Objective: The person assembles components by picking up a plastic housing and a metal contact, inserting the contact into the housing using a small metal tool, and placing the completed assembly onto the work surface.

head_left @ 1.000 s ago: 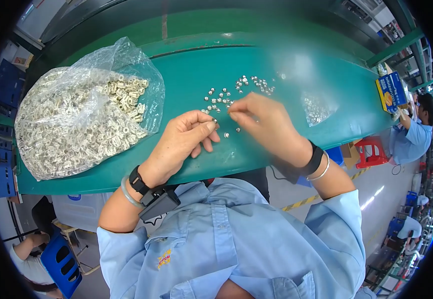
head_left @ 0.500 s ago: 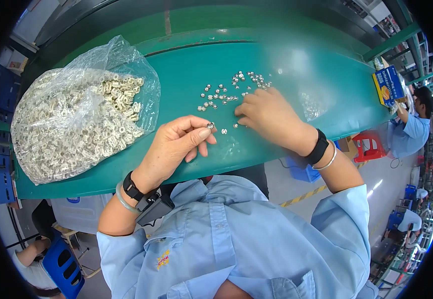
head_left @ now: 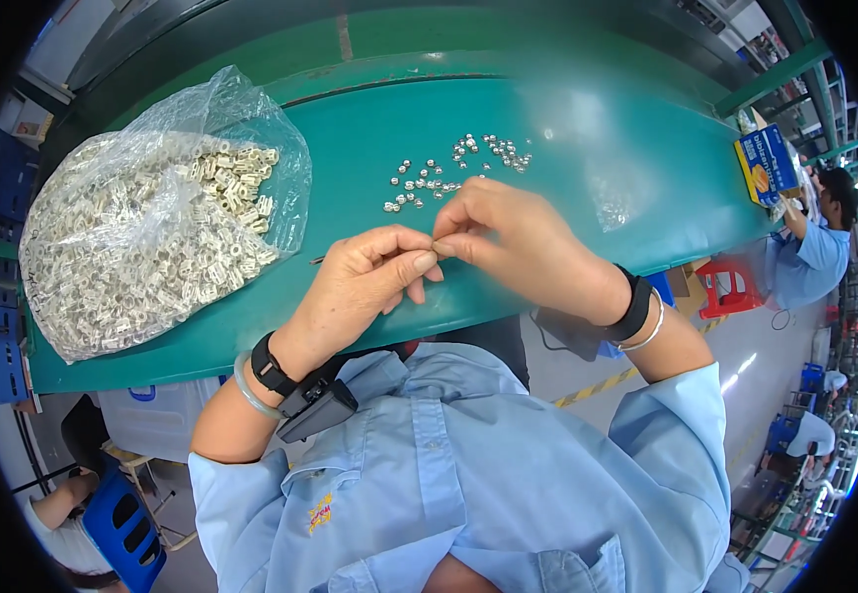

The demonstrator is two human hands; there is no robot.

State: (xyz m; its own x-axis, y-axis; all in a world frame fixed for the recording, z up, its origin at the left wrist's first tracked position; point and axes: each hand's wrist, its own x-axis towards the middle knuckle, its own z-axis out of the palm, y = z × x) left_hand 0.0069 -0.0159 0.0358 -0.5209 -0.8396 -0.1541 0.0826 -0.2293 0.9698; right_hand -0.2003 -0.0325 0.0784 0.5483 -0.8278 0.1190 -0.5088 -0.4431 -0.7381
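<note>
Over the near edge of the green table, my left hand [head_left: 369,272] and my right hand [head_left: 518,237] meet, fingertips touching. My left thumb and forefinger are closed in a pinch; a small shiny metal piece showed there in the earlier frame, and the fingers now hide it. The right thumb and forefinger pinch at the same spot, and what they hold is too small to make out. Just beyond the hands lie several small round shiny metal pieces [head_left: 433,185], scattered loosely. A thin dark tip [head_left: 317,260] of some object pokes out beside my left hand.
To the left, a large clear plastic bag [head_left: 295,178] full of small cream-coloured parts [head_left: 152,257] stands open on the table [head_left: 350,128]. A blue and yellow box [head_left: 767,163] sits at the far right end, near a seated person [head_left: 809,257]. A red stool [head_left: 728,289] is below.
My right hand has come left and nearer from the scattered metal pieces to meet my left fingertips. My left hand has shifted slightly right, and the piece it held is now covered.
</note>
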